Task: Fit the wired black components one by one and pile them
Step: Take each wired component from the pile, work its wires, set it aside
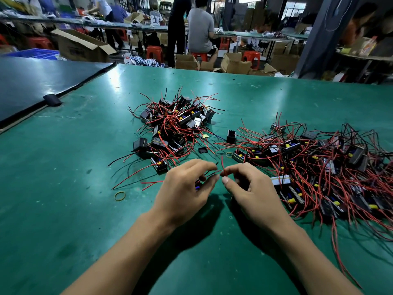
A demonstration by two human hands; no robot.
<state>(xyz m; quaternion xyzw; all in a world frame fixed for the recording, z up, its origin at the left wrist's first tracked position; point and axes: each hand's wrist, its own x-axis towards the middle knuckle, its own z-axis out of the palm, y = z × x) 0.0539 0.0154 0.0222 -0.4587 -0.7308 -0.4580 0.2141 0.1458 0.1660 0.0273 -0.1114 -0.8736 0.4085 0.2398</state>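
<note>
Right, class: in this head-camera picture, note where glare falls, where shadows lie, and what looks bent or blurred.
Head view: white glare streaks the far left of the green table; dark shadows pool under the left hand and right hand; the table's far edge bows, wide-angle distortion; background people look soft.

Left hand (pixel 182 188) holds component (pixel 198 184); right hand (pixel 251 188) pinches wire (pixel 222 167).

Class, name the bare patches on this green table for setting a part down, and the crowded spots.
Free: the table left of the centre pile, around the rubber band; the far strip beyond both piles. Crowded: the right pile and the gap between piles.
</note>
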